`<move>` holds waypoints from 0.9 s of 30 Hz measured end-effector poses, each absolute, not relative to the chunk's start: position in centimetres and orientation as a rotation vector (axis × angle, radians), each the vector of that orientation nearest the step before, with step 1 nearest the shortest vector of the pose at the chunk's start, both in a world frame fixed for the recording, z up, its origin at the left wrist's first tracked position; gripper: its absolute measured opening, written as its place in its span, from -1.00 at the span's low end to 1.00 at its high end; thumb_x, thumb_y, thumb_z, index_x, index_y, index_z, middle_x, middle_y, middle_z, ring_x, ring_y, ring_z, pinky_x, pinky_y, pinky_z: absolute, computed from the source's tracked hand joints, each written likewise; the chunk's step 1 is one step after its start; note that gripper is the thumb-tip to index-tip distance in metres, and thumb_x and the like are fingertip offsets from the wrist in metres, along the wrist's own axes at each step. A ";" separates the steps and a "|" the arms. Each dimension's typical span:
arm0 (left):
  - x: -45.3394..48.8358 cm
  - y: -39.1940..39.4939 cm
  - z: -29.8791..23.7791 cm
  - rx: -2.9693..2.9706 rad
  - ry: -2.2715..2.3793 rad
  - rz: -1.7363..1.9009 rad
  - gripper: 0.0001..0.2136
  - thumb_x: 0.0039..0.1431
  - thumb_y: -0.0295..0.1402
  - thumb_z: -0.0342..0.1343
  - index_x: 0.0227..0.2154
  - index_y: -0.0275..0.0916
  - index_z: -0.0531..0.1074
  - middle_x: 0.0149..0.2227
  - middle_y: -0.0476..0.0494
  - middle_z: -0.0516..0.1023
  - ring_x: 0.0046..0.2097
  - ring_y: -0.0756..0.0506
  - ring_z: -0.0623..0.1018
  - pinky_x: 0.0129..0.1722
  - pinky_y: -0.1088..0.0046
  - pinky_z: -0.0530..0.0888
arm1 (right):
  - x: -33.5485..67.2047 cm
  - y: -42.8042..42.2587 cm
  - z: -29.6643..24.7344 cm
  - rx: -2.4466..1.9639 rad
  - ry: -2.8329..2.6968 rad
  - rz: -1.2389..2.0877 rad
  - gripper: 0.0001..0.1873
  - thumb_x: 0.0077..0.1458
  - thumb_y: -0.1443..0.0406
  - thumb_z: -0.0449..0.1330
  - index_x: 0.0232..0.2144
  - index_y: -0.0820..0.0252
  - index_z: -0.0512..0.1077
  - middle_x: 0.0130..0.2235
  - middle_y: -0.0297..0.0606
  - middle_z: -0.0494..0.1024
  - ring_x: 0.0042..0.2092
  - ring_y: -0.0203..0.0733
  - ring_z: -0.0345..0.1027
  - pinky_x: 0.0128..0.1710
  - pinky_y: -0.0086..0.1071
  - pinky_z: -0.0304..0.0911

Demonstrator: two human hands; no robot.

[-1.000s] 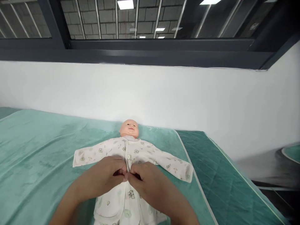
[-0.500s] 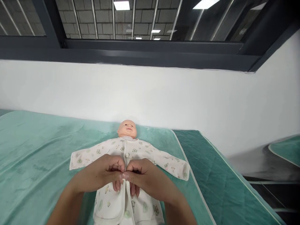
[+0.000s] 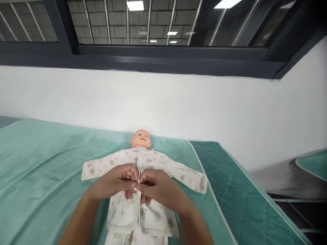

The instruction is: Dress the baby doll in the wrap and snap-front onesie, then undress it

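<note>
So far: top button [image 3: 140, 165] of the doll [image 3: 141, 139] jacket [image 3: 166, 165] looks fastened; the front below seems undone.
Left hand [image 3: 112, 182]: fingers curled, pinching the jacket's front edge at mid-chest.
Right hand [image 3: 159, 187]: curled likewise, pinching the opposite edge, fingertips meeting.
Bed [image 3: 38, 170]: green, doll on its back.

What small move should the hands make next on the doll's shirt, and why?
Probably press the pinched fastening closed: left hand and right hand pinch the front edges of the shirt together mid-chest, just below a fastened button; lower down the edges look loose.
</note>
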State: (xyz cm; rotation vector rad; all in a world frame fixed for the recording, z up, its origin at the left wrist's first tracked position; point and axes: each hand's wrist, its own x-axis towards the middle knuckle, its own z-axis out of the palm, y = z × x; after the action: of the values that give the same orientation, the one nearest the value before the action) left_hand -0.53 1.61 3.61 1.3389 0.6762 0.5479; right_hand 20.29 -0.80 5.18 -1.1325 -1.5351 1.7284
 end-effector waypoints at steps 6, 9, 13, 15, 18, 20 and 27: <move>-0.8 -0.2 1.7 1.272 0.816 0.751 -0.77 0.21 -0.22 0.23 -0.33 -0.27 0.37 -0.43 -0.02 0.48 -0.44 0.05 0.46 -0.39 0.50 0.42 | 19.4 -1.8 4.4 -1.186 -1.461 1.688 -0.72 0.04 0.14 0.32 -0.45 0.21 0.37 -0.60 -0.37 0.50 -0.51 -0.28 0.44 -0.49 -0.47 0.33; -0.6 -0.5 1.5 1.281 0.822 0.755 -0.77 0.20 -0.20 0.23 -0.33 -0.26 0.38 -0.43 -0.01 0.48 -0.44 0.06 0.45 -0.40 0.51 0.41 | 19.3 -2.3 3.8 -1.184 -1.388 1.660 -0.71 0.07 0.12 0.29 -0.44 0.20 0.36 -0.59 -0.38 0.50 -0.51 -0.31 0.43 -0.49 -0.49 0.31; -0.4 -0.5 1.6 1.299 0.852 0.780 -0.77 0.21 -0.20 0.23 -0.32 -0.26 0.38 -0.43 -0.01 0.49 -0.44 0.06 0.46 -0.40 0.51 0.40 | 19.0 -2.6 3.4 -1.196 -1.316 1.613 -0.74 0.04 0.15 0.31 -0.43 0.20 0.37 -0.60 -0.42 0.48 -0.52 -0.32 0.42 -0.51 -0.50 0.28; -0.3 -0.5 1.6 1.307 0.862 0.791 -0.77 0.21 -0.20 0.23 -0.31 -0.26 0.38 -0.43 -0.01 0.49 -0.45 0.06 0.45 -0.40 0.51 0.39 | 18.9 -2.7 3.3 -1.197 -1.288 1.582 -0.77 0.02 0.18 0.32 -0.41 0.21 0.39 -0.59 -0.43 0.48 -0.52 -0.32 0.42 -0.51 -0.50 0.28; -0.2 -0.7 1.8 1.330 0.854 0.795 -0.78 0.22 -0.20 0.22 -0.32 -0.26 0.39 -0.47 0.00 0.48 -0.47 0.07 0.41 -0.42 0.52 0.37 | 18.7 -2.9 3.2 -1.199 -1.263 1.522 -0.80 0.03 0.21 0.30 -0.38 0.22 0.43 -0.56 -0.42 0.49 -0.51 -0.32 0.43 -0.50 -0.49 0.30; -0.1 -0.8 2.0 1.346 0.862 0.801 -0.78 0.22 -0.21 0.21 -0.30 -0.26 0.39 -0.47 0.02 0.47 -0.47 0.08 0.41 -0.43 0.53 0.37 | 18.7 -3.1 3.1 -1.196 -1.260 1.498 -0.79 0.03 0.19 0.31 -0.36 0.23 0.45 -0.53 -0.40 0.51 -0.50 -0.33 0.43 -0.48 -0.48 0.32; 0.3 -1.1 2.4 1.399 0.943 0.811 -0.79 0.23 -0.22 0.20 -0.20 -0.24 0.41 -0.44 0.03 0.45 -0.44 0.06 0.45 -0.41 0.52 0.40 | 18.8 -3.4 3.0 -1.165 -1.256 1.519 -0.71 -0.01 0.14 0.35 -0.34 0.25 0.49 -0.50 -0.34 0.54 -0.46 -0.31 0.44 -0.41 -0.45 0.36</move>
State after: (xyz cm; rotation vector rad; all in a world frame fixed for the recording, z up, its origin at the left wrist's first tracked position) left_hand 0.32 -1.14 2.40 1.3991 0.9434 0.8115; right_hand 18.85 -3.36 3.03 -1.1655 -1.2559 1.5188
